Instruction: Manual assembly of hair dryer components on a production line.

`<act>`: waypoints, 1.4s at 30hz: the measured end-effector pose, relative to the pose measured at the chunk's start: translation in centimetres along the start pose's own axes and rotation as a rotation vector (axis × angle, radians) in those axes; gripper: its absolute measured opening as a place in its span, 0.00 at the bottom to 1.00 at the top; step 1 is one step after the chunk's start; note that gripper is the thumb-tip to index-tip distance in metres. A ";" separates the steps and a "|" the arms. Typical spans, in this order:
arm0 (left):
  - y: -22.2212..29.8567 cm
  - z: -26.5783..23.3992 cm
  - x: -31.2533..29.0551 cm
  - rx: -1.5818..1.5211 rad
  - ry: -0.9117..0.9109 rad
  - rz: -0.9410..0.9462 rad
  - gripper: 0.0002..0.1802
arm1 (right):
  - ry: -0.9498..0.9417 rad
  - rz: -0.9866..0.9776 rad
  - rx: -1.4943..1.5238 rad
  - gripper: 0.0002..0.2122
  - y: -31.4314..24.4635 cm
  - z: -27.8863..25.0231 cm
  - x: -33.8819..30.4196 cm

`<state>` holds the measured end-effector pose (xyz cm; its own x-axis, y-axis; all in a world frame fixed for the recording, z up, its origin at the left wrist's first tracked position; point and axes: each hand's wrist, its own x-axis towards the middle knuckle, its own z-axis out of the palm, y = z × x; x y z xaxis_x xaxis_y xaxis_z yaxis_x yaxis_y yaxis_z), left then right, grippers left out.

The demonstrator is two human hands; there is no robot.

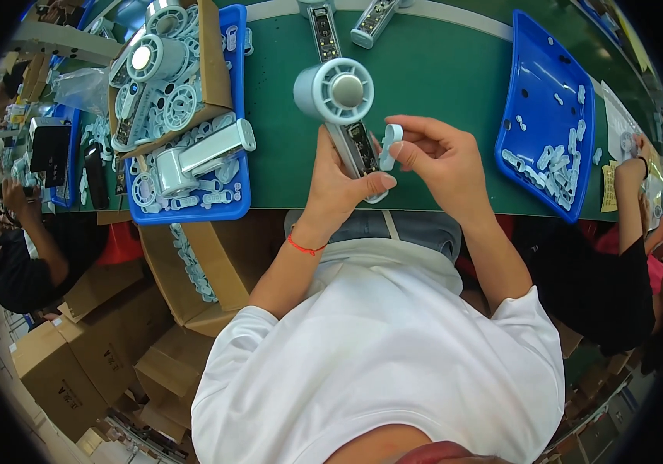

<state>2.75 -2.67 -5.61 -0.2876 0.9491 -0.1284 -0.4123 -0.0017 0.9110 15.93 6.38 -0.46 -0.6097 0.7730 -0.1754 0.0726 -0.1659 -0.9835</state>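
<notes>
My left hand (334,182) is wrapped round the handle of a pale blue handheld fan (336,93), its round head pointing away from me. The handle is uncovered on one side, so a dark circuit board (360,148) shows inside. Just right of that handle, my right hand (445,158) pinches a small pale blue plastic piece (389,147), long and rounded with an opening near one end. The piece is very close to the handle; whether they touch I cannot tell.
Left stands a blue tray (243,182) with a cardboard box (217,58) of fan parts. A blue tray (529,93) at right holds small pale pieces. Two more uncovered fan handles (324,32) (374,22) lie at the back of the green table (440,69). People sit at both sides.
</notes>
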 end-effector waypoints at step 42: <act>0.7 0.5 1.2 0.429 -0.022 -0.025 0.38 | -0.076 0.108 -0.019 0.08 1.6 -0.7 1.7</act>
<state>2.53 -1.39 -4.99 -0.2617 0.9537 -0.1482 -0.0205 0.1480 0.9888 15.60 7.87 -2.41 -0.6553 0.7025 -0.2775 0.1561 -0.2334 -0.9598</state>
